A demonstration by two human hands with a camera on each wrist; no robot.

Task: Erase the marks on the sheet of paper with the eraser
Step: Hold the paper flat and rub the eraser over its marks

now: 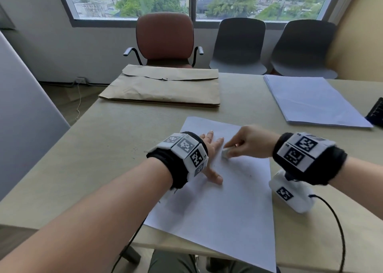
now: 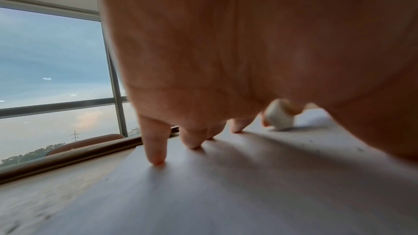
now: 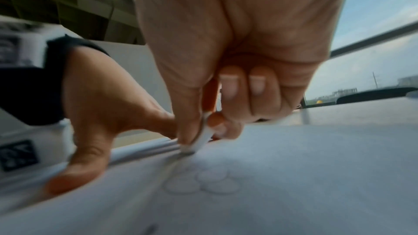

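A white sheet of paper (image 1: 228, 200) lies on the beige table in front of me. My left hand (image 1: 209, 154) lies flat on its left part, fingers spread and pressing it down. My right hand (image 1: 246, 142) pinches a small white eraser (image 1: 226, 153) between thumb and fingers and holds its lower end against the paper, just right of the left fingers. In the right wrist view the eraser (image 3: 202, 137) touches the sheet (image 3: 294, 176) above faint rounded pencil outlines (image 3: 201, 181). The left wrist view shows my left fingertips (image 2: 156, 156) on the paper and the eraser (image 2: 279, 117) beyond them.
A brown paper envelope (image 1: 163, 88) lies at the table's far side. A stack of white sheets (image 1: 310, 100) sits at the far right, with a dark object (image 1: 376, 112) at the right edge. A brown chair (image 1: 164, 38) and two grey chairs (image 1: 269, 44) stand behind the table (image 1: 83, 158).
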